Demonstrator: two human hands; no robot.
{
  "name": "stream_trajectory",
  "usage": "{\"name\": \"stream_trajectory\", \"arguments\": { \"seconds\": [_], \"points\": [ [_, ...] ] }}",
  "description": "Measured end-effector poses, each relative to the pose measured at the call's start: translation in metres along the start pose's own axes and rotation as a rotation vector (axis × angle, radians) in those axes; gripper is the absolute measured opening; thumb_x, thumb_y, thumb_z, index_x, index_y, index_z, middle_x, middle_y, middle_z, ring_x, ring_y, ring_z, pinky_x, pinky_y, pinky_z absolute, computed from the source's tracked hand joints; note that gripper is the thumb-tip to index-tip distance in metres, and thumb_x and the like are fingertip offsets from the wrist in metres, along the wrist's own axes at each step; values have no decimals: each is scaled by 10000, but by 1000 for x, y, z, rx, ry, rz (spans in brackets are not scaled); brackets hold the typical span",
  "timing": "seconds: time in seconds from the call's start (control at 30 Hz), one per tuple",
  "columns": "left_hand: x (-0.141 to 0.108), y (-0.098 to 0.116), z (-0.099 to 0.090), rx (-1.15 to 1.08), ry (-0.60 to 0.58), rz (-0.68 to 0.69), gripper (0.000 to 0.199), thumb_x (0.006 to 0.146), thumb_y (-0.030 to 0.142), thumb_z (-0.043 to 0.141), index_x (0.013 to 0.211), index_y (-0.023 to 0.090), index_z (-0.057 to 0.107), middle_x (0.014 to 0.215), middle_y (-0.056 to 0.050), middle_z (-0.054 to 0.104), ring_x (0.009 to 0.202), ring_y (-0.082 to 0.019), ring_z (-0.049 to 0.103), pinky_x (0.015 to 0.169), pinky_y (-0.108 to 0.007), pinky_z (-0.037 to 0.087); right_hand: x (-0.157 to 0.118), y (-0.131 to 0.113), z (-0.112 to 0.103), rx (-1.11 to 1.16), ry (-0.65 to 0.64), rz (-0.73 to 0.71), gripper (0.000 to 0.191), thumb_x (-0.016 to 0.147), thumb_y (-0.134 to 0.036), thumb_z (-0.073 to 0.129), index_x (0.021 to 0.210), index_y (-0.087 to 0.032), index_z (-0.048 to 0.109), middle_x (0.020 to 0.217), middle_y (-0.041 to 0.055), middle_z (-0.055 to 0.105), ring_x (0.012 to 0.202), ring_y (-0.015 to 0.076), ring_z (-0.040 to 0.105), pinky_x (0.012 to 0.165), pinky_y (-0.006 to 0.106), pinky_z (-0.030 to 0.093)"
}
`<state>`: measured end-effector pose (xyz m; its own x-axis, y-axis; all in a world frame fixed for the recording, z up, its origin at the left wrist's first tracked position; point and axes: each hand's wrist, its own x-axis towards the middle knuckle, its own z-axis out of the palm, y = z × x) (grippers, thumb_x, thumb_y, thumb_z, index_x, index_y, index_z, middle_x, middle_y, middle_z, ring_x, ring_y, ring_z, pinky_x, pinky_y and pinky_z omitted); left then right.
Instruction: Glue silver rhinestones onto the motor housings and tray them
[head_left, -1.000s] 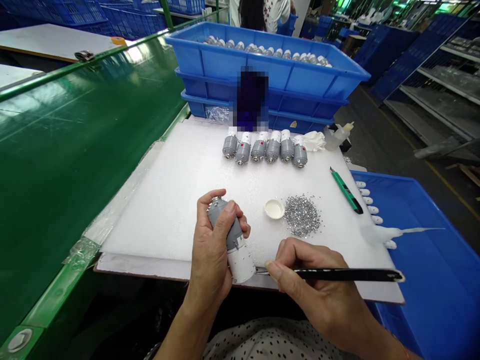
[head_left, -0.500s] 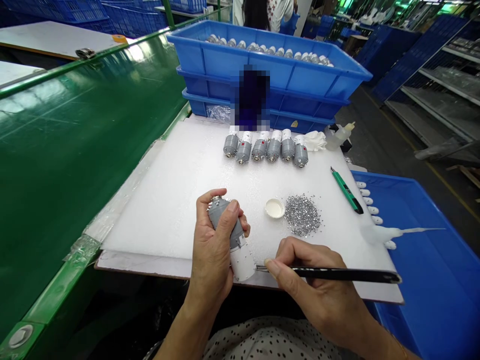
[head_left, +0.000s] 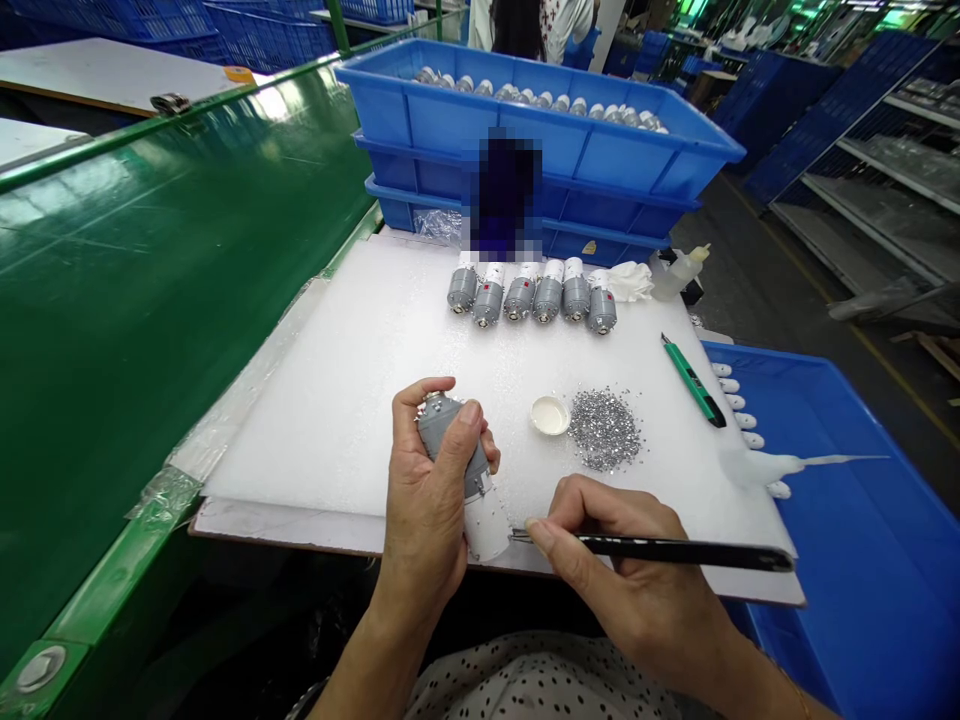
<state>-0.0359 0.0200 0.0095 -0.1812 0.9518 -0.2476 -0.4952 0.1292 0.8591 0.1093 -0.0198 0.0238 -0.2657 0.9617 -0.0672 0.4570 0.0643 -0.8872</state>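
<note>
My left hand (head_left: 424, 485) is wrapped round a grey-and-white cylinder (head_left: 486, 522) dotted with small silver bits. It is tilted, with its white end down toward me. In a pinch, my right hand (head_left: 626, 570) holds black tweezers (head_left: 682, 551), their thin tips at the right side of the white end. Whether the tips touch it or hold a bit, I cannot tell. Beyond my hands lie a small white dish (head_left: 550, 416) of pale stuff and a pile of silver bits (head_left: 606, 430). Several similar cylinders (head_left: 547, 298) stand in a row at the back.
Stacked blue bins (head_left: 540, 100) stand behind the white foam sheet (head_left: 315, 400). To the right are a green utility knife (head_left: 693, 380), a nozzle bottle (head_left: 761, 466) and a blue bin (head_left: 847, 500) with white parts. A green conveyor (head_left: 187, 270) runs along the left.
The tweezers and my right hand have shifted very slightly left. The cylinder in my left hand has turned or tipped a little; its white end sits slightly further right.
</note>
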Motion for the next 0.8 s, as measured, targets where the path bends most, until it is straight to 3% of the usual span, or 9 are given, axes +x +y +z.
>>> {"name": "stream_trajectory", "arguments": {
  "seconds": [0.53, 0.8],
  "points": [
    [1, -3, -1, 0, -5, 11, 228, 883, 294, 669, 1049, 303, 513, 708, 62, 599, 615, -92, 516, 613, -217, 445, 0, 5, 2, 3, -3, -55, 304, 929, -261, 547, 649, -190, 450, 586, -54, 419, 535, 86, 401, 532, 259, 307],
    [0, -4, -1, -24, 16, 4, 248, 862, 289, 689, 1046, 295, 522, 715, 58, 598, 607, -90, 518, 608, -208, 453, 3, 3, 2, 19, -13, -15, 294, 923, -298, 558, 660, -186, 490, 585, -50, 450, 540, 91, 413, 534, 257, 317]
  ]
}}
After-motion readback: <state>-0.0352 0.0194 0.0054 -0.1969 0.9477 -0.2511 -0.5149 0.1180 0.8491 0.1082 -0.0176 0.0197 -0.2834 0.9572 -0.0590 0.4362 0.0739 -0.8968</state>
